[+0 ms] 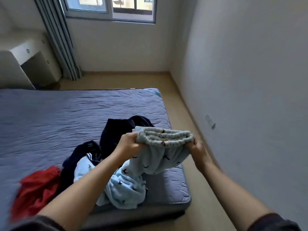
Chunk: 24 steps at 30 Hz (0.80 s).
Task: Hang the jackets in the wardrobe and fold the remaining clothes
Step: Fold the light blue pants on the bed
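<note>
Light blue fleece trousers (160, 157) with small dark prints hang above the bed corner, stretched by their elastic waistband. My left hand (129, 144) grips the waistband's left end and my right hand (197, 147) grips its right end. The legs trail down onto the bed (58, 117), and more light blue fleece (123, 189) lies bunched there. A dark navy garment with white stripes (115, 135) lies behind and left of it. A red garment (36, 187) lies at the near left of the bed.
The bed's grey-blue quilted cover stretches away to the left. A strip of wooden floor (196, 172) runs between bed and right wall (250, 80). A white desk (30, 59) and grey curtain (60, 39) stand at the back left, under a window (110, 7).
</note>
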Motion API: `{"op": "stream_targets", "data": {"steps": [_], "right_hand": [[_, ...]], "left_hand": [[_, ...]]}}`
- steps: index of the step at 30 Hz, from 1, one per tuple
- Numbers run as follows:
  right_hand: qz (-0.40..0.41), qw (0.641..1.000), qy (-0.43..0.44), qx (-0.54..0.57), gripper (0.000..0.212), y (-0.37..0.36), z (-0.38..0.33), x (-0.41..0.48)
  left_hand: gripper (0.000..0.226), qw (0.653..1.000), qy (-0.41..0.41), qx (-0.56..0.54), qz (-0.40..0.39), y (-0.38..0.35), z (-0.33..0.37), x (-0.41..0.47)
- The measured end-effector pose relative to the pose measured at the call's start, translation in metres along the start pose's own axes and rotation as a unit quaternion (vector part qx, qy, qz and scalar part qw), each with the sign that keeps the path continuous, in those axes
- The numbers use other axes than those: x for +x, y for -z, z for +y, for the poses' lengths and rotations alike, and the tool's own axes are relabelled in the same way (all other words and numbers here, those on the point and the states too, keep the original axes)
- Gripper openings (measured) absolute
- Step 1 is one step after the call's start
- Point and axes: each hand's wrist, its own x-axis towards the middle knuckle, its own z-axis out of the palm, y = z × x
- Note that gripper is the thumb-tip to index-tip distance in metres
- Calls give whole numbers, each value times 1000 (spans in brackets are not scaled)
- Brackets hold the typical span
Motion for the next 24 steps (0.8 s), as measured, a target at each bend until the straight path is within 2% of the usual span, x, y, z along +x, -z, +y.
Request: {"op": "stream_targets", "data": {"steps": [5, 8, 10, 13, 19, 24], "right_hand": [[-53, 998, -30, -36, 14, 42, 43, -73], [-78, 993, -62, -61, 21, 66, 69, -116], [-91, 989, -91, -79, 14, 80, 87, -136], [-97, 982, -116, -113, 17, 91, 103, -142], [-128, 973, -131, -142, 12, 79, 119, -94], [-104, 974, -143, -143, 8, 51, 135, -18]], "left_hand": [[37, 998, 43, -26, -35, -44, -13, -90], [20, 989, 80, -31, -118, -68, -18, -137], [25, 981, 114, -7, -154, -82, -26, -160], [19, 971, 133, 12, -198, -99, -39, -174], [25, 966, 189, -41, -170, -107, -60, -145], [12, 968, 208, -79, -118, -105, -98, -69]]}}
